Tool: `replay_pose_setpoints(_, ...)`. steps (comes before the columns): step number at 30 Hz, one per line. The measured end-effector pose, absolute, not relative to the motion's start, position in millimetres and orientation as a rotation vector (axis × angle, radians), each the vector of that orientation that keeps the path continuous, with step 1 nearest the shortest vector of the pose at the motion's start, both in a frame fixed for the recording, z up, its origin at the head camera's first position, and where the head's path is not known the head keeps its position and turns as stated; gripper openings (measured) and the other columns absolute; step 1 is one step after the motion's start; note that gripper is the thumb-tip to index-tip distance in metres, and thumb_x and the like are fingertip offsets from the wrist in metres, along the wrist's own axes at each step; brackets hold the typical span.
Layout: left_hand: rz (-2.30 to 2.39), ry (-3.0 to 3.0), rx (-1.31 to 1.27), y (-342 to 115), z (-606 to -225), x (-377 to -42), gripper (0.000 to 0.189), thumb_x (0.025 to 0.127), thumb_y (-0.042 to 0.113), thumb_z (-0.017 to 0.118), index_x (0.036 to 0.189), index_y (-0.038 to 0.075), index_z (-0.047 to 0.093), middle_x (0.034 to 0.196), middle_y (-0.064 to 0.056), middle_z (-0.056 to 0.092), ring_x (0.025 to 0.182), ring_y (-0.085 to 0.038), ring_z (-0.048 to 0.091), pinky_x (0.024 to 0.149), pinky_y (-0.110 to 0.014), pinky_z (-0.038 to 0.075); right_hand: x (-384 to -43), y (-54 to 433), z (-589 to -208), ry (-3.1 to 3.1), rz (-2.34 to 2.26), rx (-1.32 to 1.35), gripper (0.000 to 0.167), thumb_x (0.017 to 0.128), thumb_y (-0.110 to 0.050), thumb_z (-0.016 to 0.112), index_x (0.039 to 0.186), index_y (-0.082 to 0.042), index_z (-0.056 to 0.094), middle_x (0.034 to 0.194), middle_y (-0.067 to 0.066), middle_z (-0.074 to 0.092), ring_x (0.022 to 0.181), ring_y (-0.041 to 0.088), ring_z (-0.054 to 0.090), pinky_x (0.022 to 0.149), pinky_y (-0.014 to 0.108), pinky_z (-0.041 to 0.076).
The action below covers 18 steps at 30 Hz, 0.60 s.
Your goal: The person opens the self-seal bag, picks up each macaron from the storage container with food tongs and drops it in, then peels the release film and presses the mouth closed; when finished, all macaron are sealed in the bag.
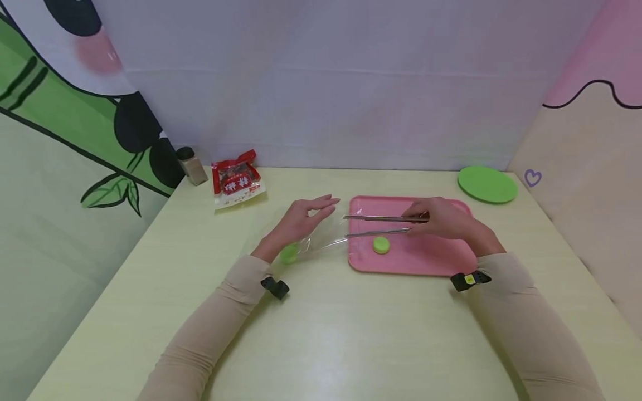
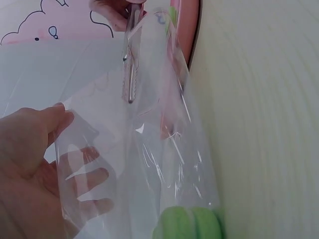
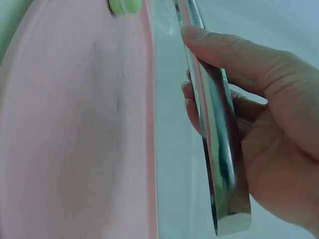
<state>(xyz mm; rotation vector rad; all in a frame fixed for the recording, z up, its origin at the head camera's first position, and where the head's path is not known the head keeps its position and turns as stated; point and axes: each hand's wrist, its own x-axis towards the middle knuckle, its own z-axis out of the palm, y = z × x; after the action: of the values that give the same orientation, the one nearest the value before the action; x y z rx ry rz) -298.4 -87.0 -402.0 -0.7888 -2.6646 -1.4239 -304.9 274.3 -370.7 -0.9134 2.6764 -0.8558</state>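
While hands point(image 1: 303, 220) point(image 1: 443, 220) hold bag point(image 2: 144, 149) and tongs point(image 3: 222, 149), white characters point(image 1: 237, 184) mark a red packet point(image 1: 238, 179).

Got 2 hands point(image 1: 303, 217), 1 tongs point(image 3: 222, 149), 1 tray point(image 1: 416, 263), 1 bag point(image 2: 147, 169) — 2+ green pieces point(image 1: 381, 245), 1 packet point(image 1: 238, 182), 1 jar point(image 1: 193, 167), 1 disc point(image 1: 487, 184)

Pale table point(image 1: 331, 328) with tray point(image 1: 421, 259), packet point(image 1: 238, 181), green disc point(image 1: 487, 184)

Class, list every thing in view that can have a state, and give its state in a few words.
Tongs: arms apart, held by the right grip.
Clear bag: held by the left grip, green piece inside.
Pink tray: lying flat, second green piece on it.
Small bottle: capped.
Red packet: cannot tell if sealed.
Green disc: lying flat.
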Motion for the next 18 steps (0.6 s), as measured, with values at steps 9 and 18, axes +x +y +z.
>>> replay_pose_setpoints(9,-1.398,-2.682,-0.770,-85,-401,-298,0.040,0.102,0.036,0.058,0.137,0.017,0.064,0.147,-0.005,0.053,0.139,-0.021,0.045,0.105,-0.049,0.044,-286,334,-376,2.714,-0.885,-0.866,0.036,0.081,-0.022,0.086,0.113,-0.008,0.077,0.098,0.005,0.067,0.085,0.018,0.056,0.072,0.026,0.049)
replay_pose_setpoints(18,-1.408,-2.685,-0.759,-85,-402,-296,0.040,0.102,0.039,0.058,0.137,0.020,0.064,0.146,-0.002,0.054,0.138,-0.017,0.046,0.100,-0.043,0.049,-272,359,-376,2.649,-0.933,-0.783,0.038,0.078,-0.021,0.087,0.112,-0.007,0.076,0.097,0.006,0.067,0.080,0.017,0.058,0.069,0.025,0.051)
